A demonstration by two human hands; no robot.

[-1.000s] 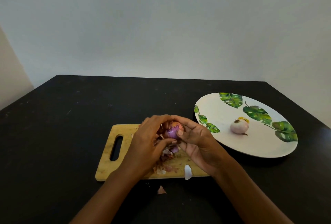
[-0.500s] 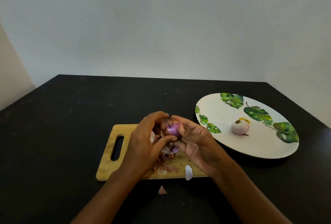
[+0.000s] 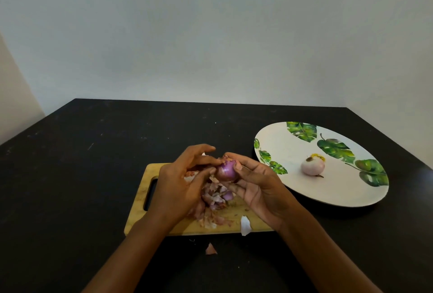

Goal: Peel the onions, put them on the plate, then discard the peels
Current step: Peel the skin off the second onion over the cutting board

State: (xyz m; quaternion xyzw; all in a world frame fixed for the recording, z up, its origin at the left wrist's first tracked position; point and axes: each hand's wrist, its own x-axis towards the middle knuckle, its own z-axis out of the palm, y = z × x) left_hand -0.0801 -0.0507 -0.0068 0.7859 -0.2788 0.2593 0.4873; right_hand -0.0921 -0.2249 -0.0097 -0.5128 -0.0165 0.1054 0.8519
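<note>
A small purple onion is held above the wooden cutting board. My right hand cradles it from the right, thumb and fingers curled round it. My left hand pinches at its left side with thumb and fingertips. A pile of purple and brown peels lies on the board beneath the hands. One peeled pale onion sits on the white plate with green leaf prints to the right.
The black table carries the board and plate. A white peel scrap lies at the board's front edge and a pinkish one on the table in front. A pale wall stands behind.
The onion has turned in my hands and shows more bare purple surface. My left fingers have shifted from over its top to its left side.
</note>
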